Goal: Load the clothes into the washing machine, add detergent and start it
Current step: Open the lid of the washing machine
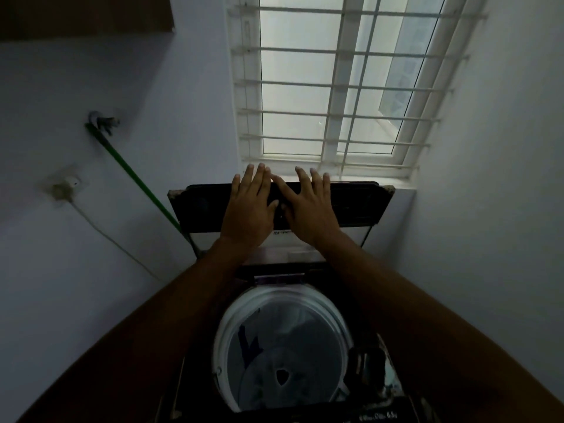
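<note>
A top-loading washing machine stands below me with its round white-rimmed drum open to view. Inside the drum lie dim pale and dark clothes. The dark folded lid stands raised at the back, under the window. My left hand and my right hand lie side by side flat against the raised lid, fingers straight and spread. Neither hand holds anything. No detergent is in view.
A barred window sits right behind the lid. A green hose runs from a wall tap down to the machine's left. A wall socket with a white cable is on the left wall. Walls close in on both sides.
</note>
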`<state>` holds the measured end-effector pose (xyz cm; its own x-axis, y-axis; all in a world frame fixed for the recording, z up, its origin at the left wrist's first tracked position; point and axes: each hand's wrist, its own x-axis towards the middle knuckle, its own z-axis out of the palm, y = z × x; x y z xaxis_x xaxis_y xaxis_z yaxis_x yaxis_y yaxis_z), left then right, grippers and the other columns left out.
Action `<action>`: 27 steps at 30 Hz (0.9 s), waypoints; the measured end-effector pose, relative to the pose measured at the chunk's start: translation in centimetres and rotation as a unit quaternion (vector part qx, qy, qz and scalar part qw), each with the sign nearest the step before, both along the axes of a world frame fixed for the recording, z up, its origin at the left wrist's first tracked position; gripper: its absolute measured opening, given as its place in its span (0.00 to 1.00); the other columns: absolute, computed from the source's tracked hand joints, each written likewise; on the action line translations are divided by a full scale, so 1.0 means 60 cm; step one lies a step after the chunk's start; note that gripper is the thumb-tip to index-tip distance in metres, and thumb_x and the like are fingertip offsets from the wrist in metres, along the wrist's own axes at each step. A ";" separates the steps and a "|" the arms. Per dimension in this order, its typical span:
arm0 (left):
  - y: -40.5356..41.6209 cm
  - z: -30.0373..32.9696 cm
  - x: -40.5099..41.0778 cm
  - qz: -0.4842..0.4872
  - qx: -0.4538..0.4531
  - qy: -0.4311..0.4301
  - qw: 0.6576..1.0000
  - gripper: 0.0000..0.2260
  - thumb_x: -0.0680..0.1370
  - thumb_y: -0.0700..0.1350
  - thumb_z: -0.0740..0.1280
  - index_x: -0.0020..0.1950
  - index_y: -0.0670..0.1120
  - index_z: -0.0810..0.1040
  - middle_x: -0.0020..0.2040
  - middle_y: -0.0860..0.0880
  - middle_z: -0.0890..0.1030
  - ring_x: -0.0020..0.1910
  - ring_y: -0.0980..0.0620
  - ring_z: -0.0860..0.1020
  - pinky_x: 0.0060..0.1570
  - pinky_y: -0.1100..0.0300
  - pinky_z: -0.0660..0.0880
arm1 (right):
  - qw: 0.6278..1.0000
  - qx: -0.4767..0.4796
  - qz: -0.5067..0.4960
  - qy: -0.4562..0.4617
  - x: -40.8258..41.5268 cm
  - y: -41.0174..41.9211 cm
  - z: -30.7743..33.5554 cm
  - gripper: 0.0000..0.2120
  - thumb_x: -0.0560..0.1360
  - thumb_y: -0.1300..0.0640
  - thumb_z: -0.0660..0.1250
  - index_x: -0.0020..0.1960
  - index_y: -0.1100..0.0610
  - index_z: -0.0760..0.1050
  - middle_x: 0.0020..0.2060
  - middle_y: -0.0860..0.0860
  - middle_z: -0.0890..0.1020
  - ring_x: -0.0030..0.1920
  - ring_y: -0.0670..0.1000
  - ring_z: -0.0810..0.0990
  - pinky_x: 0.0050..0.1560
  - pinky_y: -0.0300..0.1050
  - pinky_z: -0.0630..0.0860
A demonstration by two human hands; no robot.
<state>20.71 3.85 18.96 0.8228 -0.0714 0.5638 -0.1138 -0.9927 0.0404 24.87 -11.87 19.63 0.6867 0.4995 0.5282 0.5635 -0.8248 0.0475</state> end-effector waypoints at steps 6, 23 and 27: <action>0.020 0.028 0.075 0.010 -0.005 0.043 0.999 0.30 0.82 0.56 0.59 0.79 0.42 0.58 0.79 0.42 0.60 0.79 0.41 0.54 0.77 0.45 0.49 | 0.997 -0.061 -0.001 0.055 0.079 0.016 0.025 0.45 0.73 0.41 0.67 0.79 0.46 0.43 0.74 0.61 0.59 0.72 0.66 0.57 0.73 0.67 0.47; 0.029 0.030 0.182 0.075 0.079 0.120 0.987 0.35 0.78 0.64 0.59 0.80 0.54 0.50 0.79 0.45 0.57 0.77 0.33 0.53 0.74 0.36 0.49 | 0.989 -0.084 0.011 0.118 0.182 0.043 0.021 0.51 0.72 0.43 0.68 0.79 0.59 0.38 0.77 0.62 0.45 0.77 0.65 0.42 0.75 0.65 0.39; 0.037 0.030 0.199 0.060 0.045 0.127 0.989 0.33 0.78 0.62 0.60 0.79 0.53 0.54 0.80 0.46 0.56 0.78 0.37 0.51 0.75 0.37 0.48 | 0.987 -0.095 0.006 0.129 0.192 0.048 0.023 0.51 0.73 0.43 0.66 0.78 0.61 0.35 0.77 0.62 0.39 0.76 0.65 0.35 0.74 0.65 0.38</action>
